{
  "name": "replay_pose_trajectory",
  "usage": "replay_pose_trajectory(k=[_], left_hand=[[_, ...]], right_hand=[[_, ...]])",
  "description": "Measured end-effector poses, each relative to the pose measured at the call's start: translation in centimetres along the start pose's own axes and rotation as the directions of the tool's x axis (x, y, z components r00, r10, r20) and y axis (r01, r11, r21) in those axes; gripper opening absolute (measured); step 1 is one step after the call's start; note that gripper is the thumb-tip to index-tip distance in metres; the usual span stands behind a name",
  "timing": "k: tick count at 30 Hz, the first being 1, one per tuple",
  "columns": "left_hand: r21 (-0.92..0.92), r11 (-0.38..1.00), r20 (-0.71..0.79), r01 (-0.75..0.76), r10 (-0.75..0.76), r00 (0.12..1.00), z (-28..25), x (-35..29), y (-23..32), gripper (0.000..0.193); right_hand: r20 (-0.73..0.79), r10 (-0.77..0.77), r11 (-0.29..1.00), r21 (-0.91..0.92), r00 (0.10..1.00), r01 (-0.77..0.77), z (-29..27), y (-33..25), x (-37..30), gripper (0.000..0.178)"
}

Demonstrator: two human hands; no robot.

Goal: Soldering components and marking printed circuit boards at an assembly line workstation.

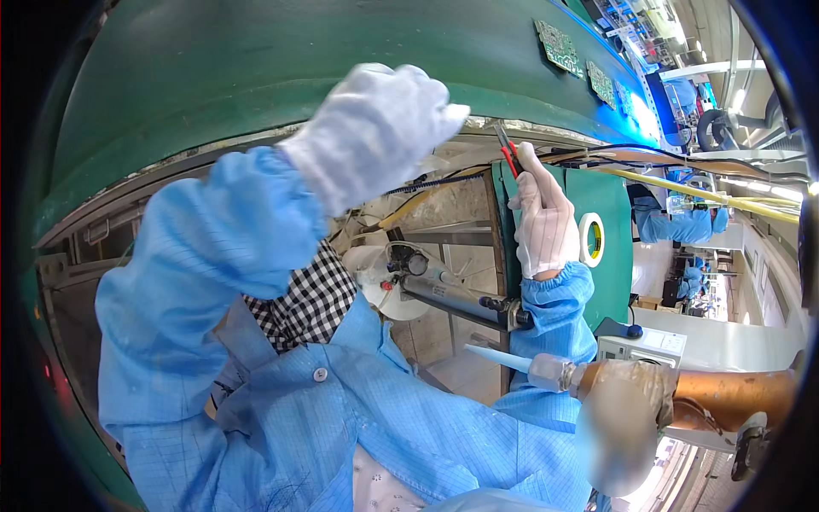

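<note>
My left hand (375, 128), in a white glove, is raised over the near edge of the green conveyor belt (256, 60). Its fingers are curled and pressed together, with one tip pointing right; whatever they may hold is hidden. To the right, my right hand (546, 218), also gloved, is closed around small red-handled pliers (509, 158). Their metal jaws point up toward the belt's edge, apart from the left hand. A roll of tape (590, 239) lies on the green surface (614, 200) just beside my right wrist.
Circuit boards (559, 47) sit on the belt at the far right. A pale blue nozzle (495, 356) on a copper-coloured pipe (734, 399) juts in from the right, near my right sleeve. Cables and a yellow tube (699, 194) run along the right side. Below is a metal cylinder (452, 296).
</note>
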State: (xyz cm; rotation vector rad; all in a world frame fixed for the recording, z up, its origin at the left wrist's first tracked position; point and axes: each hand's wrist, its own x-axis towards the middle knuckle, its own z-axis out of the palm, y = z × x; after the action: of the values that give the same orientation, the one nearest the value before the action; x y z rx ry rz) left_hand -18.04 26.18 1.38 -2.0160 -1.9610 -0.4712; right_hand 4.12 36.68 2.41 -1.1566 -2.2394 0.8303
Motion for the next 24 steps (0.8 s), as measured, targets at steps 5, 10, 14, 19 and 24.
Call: replay_pose_trajectory(k=[5, 10, 14, 19, 24], left_hand=[[0.174, 0.983, -0.234, -0.06, 0.1, 0.967, 1.9, 1.8, 0.6, 0.009], [0.127, 0.988, -0.237, -0.087, 0.115, 0.965, 2.9, 2.3, 0.1, 0.007], [0.002, 0.999, -0.234, -0.035, 0.035, 0.972, 1.2, 3.3, -0.5, 0.014], [-0.127, 0.982, -0.105, 0.142, -0.156, 0.982, -4.8, 5.4, -4.2, 0.052], [-0.034, 0.999, -0.24, -0.04, 0.03, 0.97, -5.2, 4.9, -3.4, 0.046]], right_hand=[[0.078, -0.09, 0.991, 0.105, 0.993, 0.082, 0.7, 0.6, -0.2, 0.037], [0.107, -0.152, 0.98, 0.148, 0.983, 0.136, 0.5, 0.6, -0.2, 0.034], [0.066, -0.226, 0.961, 0.178, 0.972, 0.211, -0.3, -1.5, 0.2, 0.036], [-0.102, -0.39, 0.921, -0.036, 0.915, 0.388, -2.2, -2.9, 4.3, 0.034], [-0.26, -0.333, 0.941, -0.154, 0.906, 0.302, -3.8, -0.6, 4.3, 0.033]])
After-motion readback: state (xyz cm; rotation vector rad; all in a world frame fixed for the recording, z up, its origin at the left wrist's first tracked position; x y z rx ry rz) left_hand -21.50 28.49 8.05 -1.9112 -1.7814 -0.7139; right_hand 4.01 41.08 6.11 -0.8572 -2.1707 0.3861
